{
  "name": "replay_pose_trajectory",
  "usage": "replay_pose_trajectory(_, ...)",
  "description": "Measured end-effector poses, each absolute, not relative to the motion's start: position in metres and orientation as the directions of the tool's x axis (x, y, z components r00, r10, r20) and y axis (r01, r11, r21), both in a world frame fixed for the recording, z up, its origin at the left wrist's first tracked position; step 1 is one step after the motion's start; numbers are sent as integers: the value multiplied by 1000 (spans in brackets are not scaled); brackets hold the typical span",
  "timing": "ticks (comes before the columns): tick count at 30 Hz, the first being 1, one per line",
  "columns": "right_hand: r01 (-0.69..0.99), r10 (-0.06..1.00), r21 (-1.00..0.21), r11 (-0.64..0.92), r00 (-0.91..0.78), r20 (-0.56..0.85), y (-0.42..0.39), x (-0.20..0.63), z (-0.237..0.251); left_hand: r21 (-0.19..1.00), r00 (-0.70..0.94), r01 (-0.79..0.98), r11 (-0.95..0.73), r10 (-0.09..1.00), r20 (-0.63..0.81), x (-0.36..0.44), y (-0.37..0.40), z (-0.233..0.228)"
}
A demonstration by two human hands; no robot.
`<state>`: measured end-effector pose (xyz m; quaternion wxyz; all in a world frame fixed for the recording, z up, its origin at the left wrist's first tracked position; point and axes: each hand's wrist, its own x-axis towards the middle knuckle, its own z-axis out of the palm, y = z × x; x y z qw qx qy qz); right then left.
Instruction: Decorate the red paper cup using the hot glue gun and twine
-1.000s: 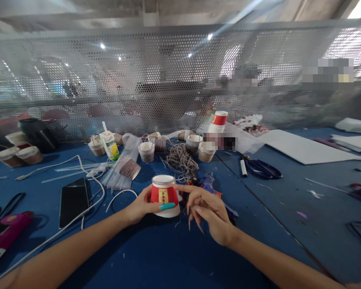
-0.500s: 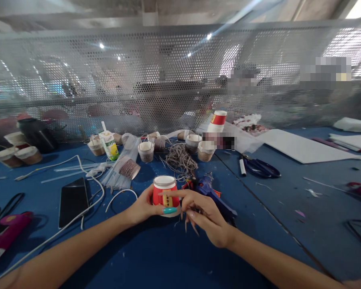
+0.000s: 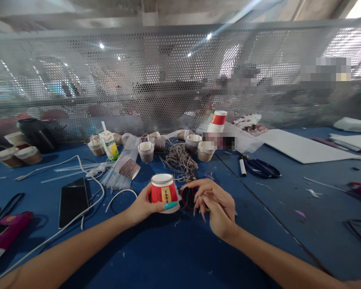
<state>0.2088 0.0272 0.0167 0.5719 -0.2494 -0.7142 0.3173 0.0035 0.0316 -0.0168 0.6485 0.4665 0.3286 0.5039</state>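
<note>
A red and white paper cup [image 3: 164, 194] stands upright in my left hand [image 3: 145, 204], whose thumb lies across its front. A grey cord runs round the cup just below its white rim. To the right of the cup, and apart from it, is my right hand [image 3: 215, 202]; its index finger is stretched toward the cup, the other fingers are bent and spread, and nothing shows in them. Behind that hand, scissors with red handles [image 3: 187, 196] and a blue tool are mostly covered. A tangled heap of grey cord [image 3: 180, 158] lies just beyond.
Several cord-wrapped cups [image 3: 146, 151] stand toward the back, before a perforated metal screen [image 3: 156, 88]. On the left lie a phone [image 3: 74, 202], a white cable and a magenta glue gun [image 3: 9, 230]. Dark-blue scissors [image 3: 263, 167] and white board [image 3: 303, 146] lie right.
My right hand has drawn away from the cup to the right, and its index finger has left the cup's front. The cup has shifted slightly left and turned a little in my left hand.
</note>
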Motion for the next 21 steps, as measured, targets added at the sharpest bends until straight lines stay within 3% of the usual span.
replay_pose_trajectory(4,-15,623,-725,689,-500,602,22,208,19,946,271,-324,23,960,69,6,30,-18)
replay_pose_trajectory(7,15,576,-709,705,-596,560,20,205,21,960,301,-281,11,951,77,7,28,-16)
replay_pose_trajectory(16,114,603,-637,762,-484,635,23,208,18,958,285,-288,6,955,79,2,31,-19)
replay_pose_trajectory(21,120,655,-647,753,-239,717,26,208,13,958,229,-286,9,971,60,4,30,-19)
